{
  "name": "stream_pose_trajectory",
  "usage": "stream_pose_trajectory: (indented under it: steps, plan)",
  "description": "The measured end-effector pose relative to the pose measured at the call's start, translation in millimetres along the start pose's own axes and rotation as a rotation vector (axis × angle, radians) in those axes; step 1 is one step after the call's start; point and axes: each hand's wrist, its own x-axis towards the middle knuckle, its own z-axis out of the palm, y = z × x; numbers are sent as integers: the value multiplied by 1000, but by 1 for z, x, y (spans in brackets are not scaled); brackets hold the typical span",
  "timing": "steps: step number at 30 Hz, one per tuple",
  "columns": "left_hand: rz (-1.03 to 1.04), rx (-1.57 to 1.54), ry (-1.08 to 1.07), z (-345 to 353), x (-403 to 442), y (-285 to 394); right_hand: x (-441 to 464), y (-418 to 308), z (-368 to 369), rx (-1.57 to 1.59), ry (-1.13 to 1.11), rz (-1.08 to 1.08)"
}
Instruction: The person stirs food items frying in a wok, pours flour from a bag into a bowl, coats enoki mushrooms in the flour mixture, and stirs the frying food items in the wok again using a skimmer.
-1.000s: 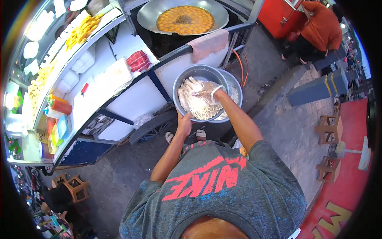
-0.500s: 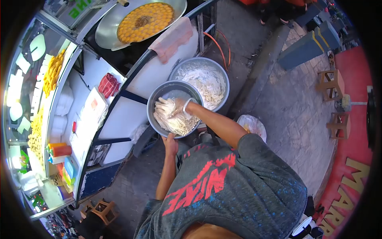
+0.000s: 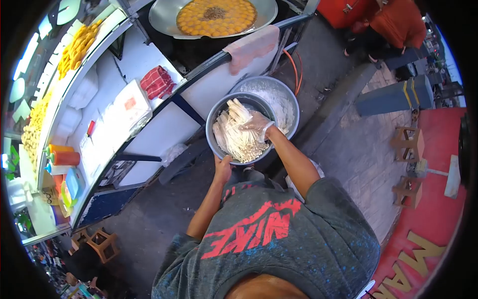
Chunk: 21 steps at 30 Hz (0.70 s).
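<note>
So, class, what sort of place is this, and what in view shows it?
Probably a street food stall: there is a wide metal pan of golden pieces, a pile of yellow snacks and an orange squeeze bottle.

Grey T-shirt (image 3: pixel 318 239) w/ red lettering (image 3: pixel 254 231) & blue specks, red checked cloth (image 3: pixel 157 82), pink towel (image 3: pixel 253 48)

White tabletop (image 3: pixel 141 54) carrying red checkered cloth (image 3: pixel 157 82), white packet (image 3: pixel 132 107) lying beside it; small red item (image 3: pixel 90 128) resting farther along, orange bottle (image 3: pixel 65 158) sitting near blue container (image 3: pixel 74 183).
</note>
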Motion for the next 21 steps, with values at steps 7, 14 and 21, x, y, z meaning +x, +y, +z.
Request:
stream_pose_trajectory:
  steps: [7,14,21]
  plan:
    - [48,-169,-21,7,12,8,-32,-37,18,85,86,-402]
    - [-21,-165,7,13,21,16,-42,-45,-3,351,93,-240]
    - [34,-195,-5,17,48,-5,-34,-37,-36,711,5,-34]
